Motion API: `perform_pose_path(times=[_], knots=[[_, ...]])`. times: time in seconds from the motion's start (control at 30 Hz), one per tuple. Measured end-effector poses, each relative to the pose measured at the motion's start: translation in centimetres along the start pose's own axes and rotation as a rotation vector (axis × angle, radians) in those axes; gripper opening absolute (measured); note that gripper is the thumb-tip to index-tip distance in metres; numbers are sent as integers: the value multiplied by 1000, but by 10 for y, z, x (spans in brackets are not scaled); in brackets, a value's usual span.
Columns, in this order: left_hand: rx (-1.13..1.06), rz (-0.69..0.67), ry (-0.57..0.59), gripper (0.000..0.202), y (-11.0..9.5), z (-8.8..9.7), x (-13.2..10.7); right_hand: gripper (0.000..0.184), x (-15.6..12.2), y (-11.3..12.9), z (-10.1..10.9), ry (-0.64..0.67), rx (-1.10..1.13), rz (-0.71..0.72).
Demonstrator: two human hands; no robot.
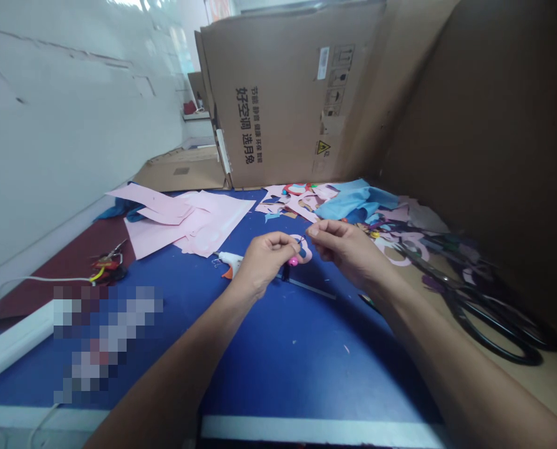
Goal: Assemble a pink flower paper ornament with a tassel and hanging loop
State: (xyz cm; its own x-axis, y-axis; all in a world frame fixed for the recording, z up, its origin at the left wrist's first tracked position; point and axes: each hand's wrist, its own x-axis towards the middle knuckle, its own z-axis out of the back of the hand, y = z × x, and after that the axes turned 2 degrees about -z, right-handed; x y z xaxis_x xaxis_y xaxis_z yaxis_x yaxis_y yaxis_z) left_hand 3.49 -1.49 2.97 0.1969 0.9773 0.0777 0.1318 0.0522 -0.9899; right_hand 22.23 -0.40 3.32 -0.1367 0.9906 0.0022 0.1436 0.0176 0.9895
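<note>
Mid-frame above the desk, the beaded piece looks part-made: bead seemingly attached, dark end loose, so fastening probably remains. The left hand pinches it; the right hand's fingers press together (on thread or nothing, I cannot tell).

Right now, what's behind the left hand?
A glue gun, nozzle and orange trigger showing; its rear is covered by the left hand. Whether the pale strip joins it can't be seen.
</note>
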Motion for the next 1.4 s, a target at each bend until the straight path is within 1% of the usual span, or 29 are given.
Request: perform_pose_path(times=[0.1, 0.2, 0.3, 0.4, 0.47, 0.63, 0.83, 0.97, 1.13, 1.3, 1.4], knots=[[-9, 10, -14, 10, -2, 1, 0, 40, 3, -2, 8, -2, -14, 6], [-27, 23, 0, 10, -1, 2, 1, 40, 5, -5, 13, 40, -60, 4], [-14, 24, 1, 11, 1, 3, 1, 42, 4, -3, 12, 109, -128, 23], [-15, 38, 20, 13, 1, 3, 1, 48, 1, 0, 9, 141, -159, 26], [-23, 50, 32, 14, 1, 3, 0, 48, -1, 3, 6, 145, -171, 22], [-9, 52, 56, 15, 0, 2, 0, 41, -2, 5, 4, 144, -196, 60], [6, 72, 62, 15, -1, 2, -1, 42, 0, 3, 7, 128, -216, 78], [-6, 71, 57, 14, -1, 3, 0, 47, 2, 0, 9, 139, -199, 70], [-9, 75, 47, 13, 0, 5, 2, 51, 4, -3, 12, 185, -133, 26], [-22, 73, 50, 13, 0, 5, 2, 46, 6, -6, 18, 188, -13, -8], [-15, 77, 49, 12, 0, 5, 1, 46, 8, -9, 20, 181, -2, -6]])
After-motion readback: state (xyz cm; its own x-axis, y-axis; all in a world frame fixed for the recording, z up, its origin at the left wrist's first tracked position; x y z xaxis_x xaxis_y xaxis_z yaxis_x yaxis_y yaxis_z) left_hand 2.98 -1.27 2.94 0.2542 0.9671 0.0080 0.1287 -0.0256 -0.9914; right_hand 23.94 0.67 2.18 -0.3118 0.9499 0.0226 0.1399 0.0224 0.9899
